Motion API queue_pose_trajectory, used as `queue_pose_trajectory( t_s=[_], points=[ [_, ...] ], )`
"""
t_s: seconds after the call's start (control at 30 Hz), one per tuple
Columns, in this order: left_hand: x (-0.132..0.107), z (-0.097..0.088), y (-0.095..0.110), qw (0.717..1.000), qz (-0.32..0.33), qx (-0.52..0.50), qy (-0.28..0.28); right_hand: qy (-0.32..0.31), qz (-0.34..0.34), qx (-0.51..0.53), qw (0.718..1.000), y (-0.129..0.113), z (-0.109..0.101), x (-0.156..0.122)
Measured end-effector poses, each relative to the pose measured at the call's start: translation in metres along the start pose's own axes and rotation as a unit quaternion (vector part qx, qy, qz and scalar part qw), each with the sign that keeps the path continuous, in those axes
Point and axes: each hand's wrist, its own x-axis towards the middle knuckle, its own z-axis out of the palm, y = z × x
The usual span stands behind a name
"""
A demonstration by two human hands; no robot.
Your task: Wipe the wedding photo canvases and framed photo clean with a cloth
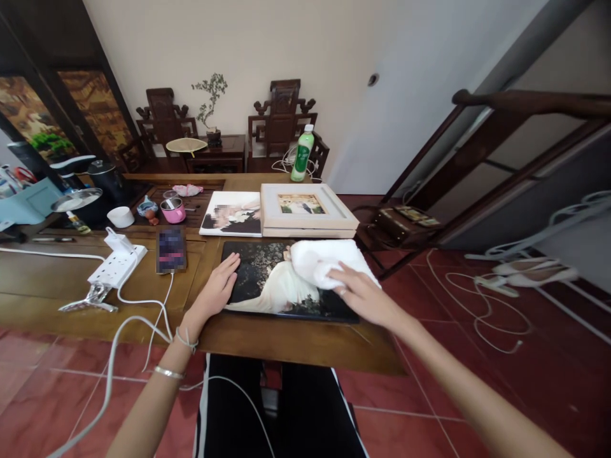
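A dark photo album [296, 299] with a person in a pale gown on its cover lies flat at the table's front edge. My left hand [222, 284] rests on its left edge, fingers stretched out and holding nothing. On the album's right part lies a white cloth [312, 257], bunched in front and spread out behind. My right hand [353, 289] grips the bunched part and presses it onto the cover. The cloth hides the cover's upper right area.
Behind the album stand a white photo book [231, 222] and a cream box [310, 229]. A green-labelled bottle [302, 156] is at the far edge. Leftward lie a phone [170, 250], a power strip [117, 266] with trailing white cables, a pink cup [172, 210] and a white cup [121, 217].
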Motion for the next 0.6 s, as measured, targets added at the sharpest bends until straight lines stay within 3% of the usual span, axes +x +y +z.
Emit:
queue_pose_trajectory(
  t_s=[0.17, 0.3, 0.43, 0.6],
  points=[
    [-0.001, 0.000, -0.002, 1.000, 0.007, 0.016, -0.014, -0.081, -0.110, -0.022, 0.990, -0.037, -0.006, -0.068],
    [-0.001, 0.001, -0.006, 0.999, 0.006, 0.029, -0.013, -0.119, -0.169, 0.000, 0.978, -0.047, -0.015, -0.090],
    [-0.001, 0.001, -0.008, 0.999, 0.009, 0.031, -0.012, -0.088, -0.147, -0.002, 0.985, -0.036, -0.014, -0.073],
    [0.000, 0.001, -0.008, 1.000, 0.011, 0.025, -0.002, -0.033, -0.073, -0.025, 0.996, -0.003, -0.003, -0.020]
  ],
)
